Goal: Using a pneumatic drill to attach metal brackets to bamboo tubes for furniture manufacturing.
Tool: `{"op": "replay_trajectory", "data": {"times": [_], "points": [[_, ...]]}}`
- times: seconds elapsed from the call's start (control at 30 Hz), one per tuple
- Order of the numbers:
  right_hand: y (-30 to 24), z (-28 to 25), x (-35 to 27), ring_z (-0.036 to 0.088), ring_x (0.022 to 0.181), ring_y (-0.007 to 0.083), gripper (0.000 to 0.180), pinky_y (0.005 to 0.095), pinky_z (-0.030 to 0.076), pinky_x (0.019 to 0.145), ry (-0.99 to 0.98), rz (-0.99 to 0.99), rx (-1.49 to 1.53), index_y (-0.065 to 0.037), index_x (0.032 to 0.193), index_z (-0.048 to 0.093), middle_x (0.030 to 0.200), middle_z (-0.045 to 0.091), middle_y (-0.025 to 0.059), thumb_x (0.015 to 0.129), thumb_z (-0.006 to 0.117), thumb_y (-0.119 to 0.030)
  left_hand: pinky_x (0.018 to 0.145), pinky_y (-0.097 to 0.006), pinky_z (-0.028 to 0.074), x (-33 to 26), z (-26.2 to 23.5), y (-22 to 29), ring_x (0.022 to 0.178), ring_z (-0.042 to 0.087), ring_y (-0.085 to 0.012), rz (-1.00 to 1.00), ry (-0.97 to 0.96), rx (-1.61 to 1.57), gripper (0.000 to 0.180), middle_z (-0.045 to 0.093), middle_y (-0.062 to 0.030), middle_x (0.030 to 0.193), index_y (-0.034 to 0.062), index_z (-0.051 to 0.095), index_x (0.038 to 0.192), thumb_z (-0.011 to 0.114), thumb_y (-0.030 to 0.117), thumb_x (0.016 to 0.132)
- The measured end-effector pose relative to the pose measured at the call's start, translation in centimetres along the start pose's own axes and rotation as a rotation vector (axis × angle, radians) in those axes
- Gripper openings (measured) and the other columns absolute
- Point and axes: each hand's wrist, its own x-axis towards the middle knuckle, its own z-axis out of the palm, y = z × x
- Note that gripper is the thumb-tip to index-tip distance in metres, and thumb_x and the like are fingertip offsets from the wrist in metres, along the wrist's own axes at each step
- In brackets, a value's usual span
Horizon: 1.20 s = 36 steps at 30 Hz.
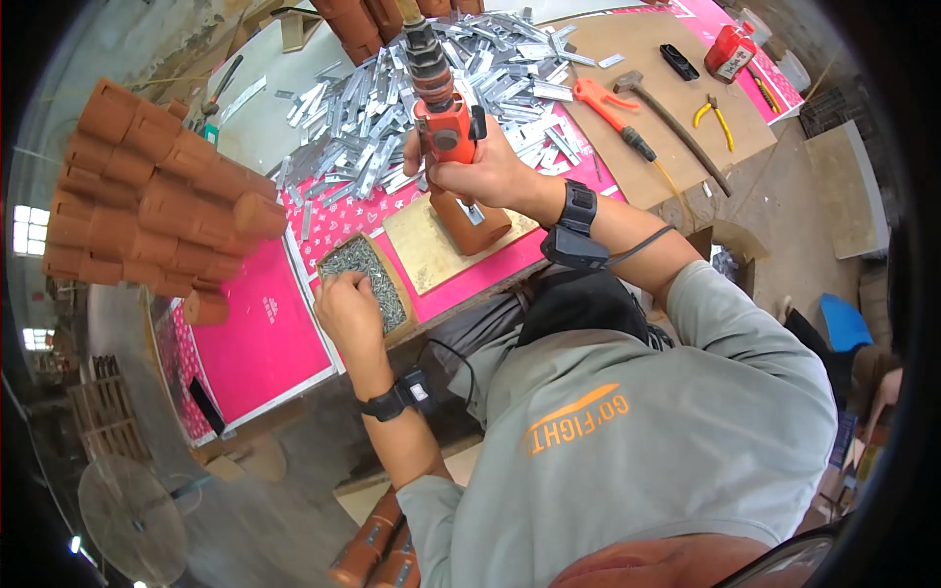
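Observation:
My right hand (487, 176) is wrapped round a red power tool (449, 129) with a dark ribbed upper part. Just below it, a terracotta-coloured cylinder (471, 229) lies on a pale board (416, 257), with a small metal plate on its upper side. My fingers hide where the tool's lower end meets the cylinder. To the left, my left hand (350, 309) reaches into a shallow box (397, 277) of small metal fasteners (390, 306). Its fingers are bent and pressed together; whatever is between them is hidden.
Flat metal strips (377, 127) lie heaped behind the cylinder. Terracotta-coloured cylinders (162, 196) are stacked at the left. On the right are a hammer (676, 132), a red air blow gun (613, 113), yellow-handled pliers (720, 122), a black tray (678, 62) and a red bottle (730, 52).

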Motion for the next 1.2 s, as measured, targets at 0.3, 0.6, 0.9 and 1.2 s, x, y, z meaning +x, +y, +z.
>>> {"op": "replay_trajectory", "data": {"times": [0.3, 0.6, 0.9, 1.2], "points": [[0.5, -0.8, 0.6, 0.066, 0.07, 0.0123, 0.031, 0.0275, 0.055, 0.059, 0.019, -0.159, -0.061, 0.0, 0.108, 0.059, 0.097, 0.069, 0.0122, 0.077, 0.058, 0.002, 0.086, -0.047, 0.048, 0.3, 0.2, -0.6, 0.093, 0.063, -0.0369, 0.014, -0.035, -0.005, 0.011, 0.068, -0.0179, 0.091, 0.0012, 0.072, 0.087, 0.072, 0.011, 0.081], [-3.2, -2.1, 0.6, 0.065, 0.065, 0.0132, 0.027, 0.0289, 0.054, 0.062, 0.076, -0.066, -0.078, 0.001, 0.103, 0.063, 0.093, 0.07, 0.0113, 0.077, 0.057, -0.005, 0.072, -0.037, 0.053, 0.2, 0.0, 0.8, 0.084, 0.068, -0.0265, -0.19, 0.095, -0.391, 0.014, 0.07, -0.0154, 0.089, -0.0007, 0.06, 0.096, 0.068, 0.006, 0.087], [-4.0, -0.5, 0.5, 0.066, 0.065, 0.0154, 0.029, 0.0303, 0.054, 0.061, 0.004, -0.078, 0.028, 0.003, 0.105, 0.062, 0.093, 0.069, 0.0135, 0.076, 0.058, -0.003, 0.072, -0.029, 0.058, -0.8, 1.2, 7.9, 0.101, 0.07, -0.0221, -0.089, -0.094, -1.397, 0.022, 0.071, -0.0187, 0.109, -0.003, 0.054, 0.119, 0.06, 0.007, 0.1], [-5.2, 1.0, 1.0, 0.065, 0.063, 0.0148, 0.028, 0.0275, 0.053, 0.057, 0.031, -0.086, 0.246, 0.003, 0.106, 0.061, 0.09, 0.07, 0.0125, 0.079, 0.063, -0.002, 0.08, -0.024, 0.051, -2.0, 3.5, 10.8, 0.092, 0.065, -0.0112, -0.091, -0.137, -1.252, 0.023, 0.072, -0.0117, 0.105, -0.0078, 0.067, 0.113, 0.064, 0.011, 0.099]]}}
